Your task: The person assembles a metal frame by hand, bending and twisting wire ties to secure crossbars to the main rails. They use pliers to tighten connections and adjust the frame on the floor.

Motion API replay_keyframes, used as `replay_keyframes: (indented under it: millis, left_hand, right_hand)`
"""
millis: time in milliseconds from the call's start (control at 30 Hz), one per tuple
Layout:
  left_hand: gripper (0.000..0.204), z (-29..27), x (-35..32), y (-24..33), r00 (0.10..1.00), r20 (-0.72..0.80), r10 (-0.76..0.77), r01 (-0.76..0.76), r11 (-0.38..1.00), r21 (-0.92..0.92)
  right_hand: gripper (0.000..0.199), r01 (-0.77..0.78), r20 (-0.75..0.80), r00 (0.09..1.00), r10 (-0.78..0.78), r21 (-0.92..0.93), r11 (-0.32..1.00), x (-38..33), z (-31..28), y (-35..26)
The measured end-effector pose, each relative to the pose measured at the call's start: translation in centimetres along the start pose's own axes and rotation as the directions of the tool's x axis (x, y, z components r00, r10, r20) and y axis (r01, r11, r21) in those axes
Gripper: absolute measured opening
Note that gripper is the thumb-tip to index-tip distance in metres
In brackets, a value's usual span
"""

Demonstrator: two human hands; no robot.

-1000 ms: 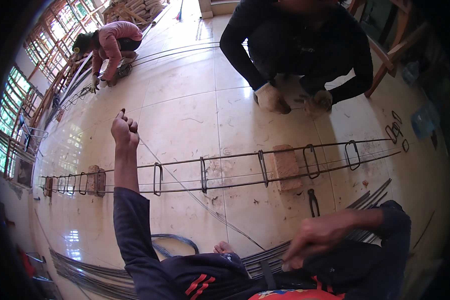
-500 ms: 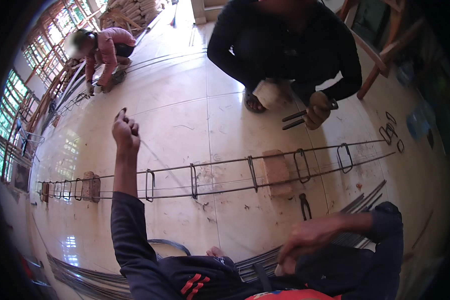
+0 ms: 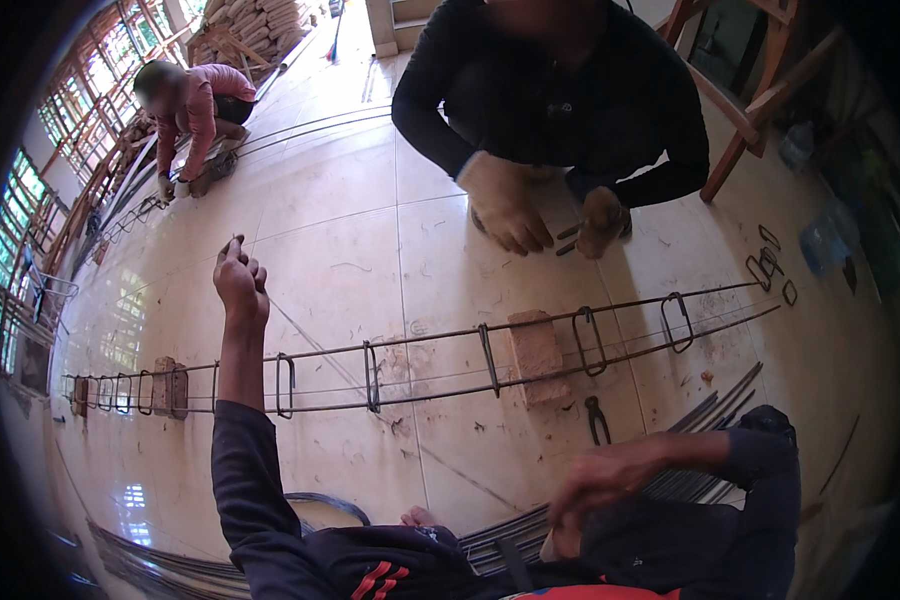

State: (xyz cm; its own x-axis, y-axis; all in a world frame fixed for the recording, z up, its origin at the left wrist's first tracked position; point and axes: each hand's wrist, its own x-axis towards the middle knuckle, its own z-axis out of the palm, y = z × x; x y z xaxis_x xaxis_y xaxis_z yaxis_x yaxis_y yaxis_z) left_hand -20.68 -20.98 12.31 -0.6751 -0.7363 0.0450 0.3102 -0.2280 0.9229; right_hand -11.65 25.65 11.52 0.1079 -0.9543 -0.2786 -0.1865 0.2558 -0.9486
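up front, the left hand (image 3: 240,282) is raised, closed, pinching a thin wire (image 3: 310,340) above the rebar cage (image 3: 490,352); the right hand (image 3: 598,482) hangs loosely curled near the lap, grip unclear. pale sacks (image 3: 260,22) are stacked far behind.

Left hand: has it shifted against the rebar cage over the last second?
No, barely. The left hand is raised above the rebar cage, about as far beyond its near rod as before, just left of the same stirrup. The frame-wide drift is camera motion.
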Motion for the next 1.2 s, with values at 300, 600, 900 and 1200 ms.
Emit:
replay_keyframes:
  millis: [300, 600, 900, 1200]
  left_hand:
    - [0.020, -0.6, -1.4, -1.6, 0.986, 0.058, -0.156, 0.153, 0.987, 0.044]
    - [0.012, -4.6, 2.1, -2.6, 0.981, -0.173, -0.083, 0.074, 0.996, -0.058]
    - [0.028, -8.0, 3.3, -1.2, 0.906, -0.410, -0.104, 0.075, 0.993, -0.087]
    - [0.022, -5.5, 3.7, -2.0, 0.906, -0.413, -0.096, 0.012, 0.979, -0.202]
  right_hand:
    - [0.018, -0.645, -0.931, 0.133, -0.341, -0.342, 0.683, -6.4, -10.7, -0.6]
    - [0.021, -0.416, -0.839, 0.533, 0.105, -0.152, 0.897, -2.4, -3.9, 6.1]
    - [0.026, -0.333, -0.783, 0.567, 0.256, 0.067, 0.941, -3.2, -5.1, 4.1]
    - [0.028, -0.543, -0.496, 0.831, 0.251, -0.629, 0.556, -2.1, -3.4, 6.0]
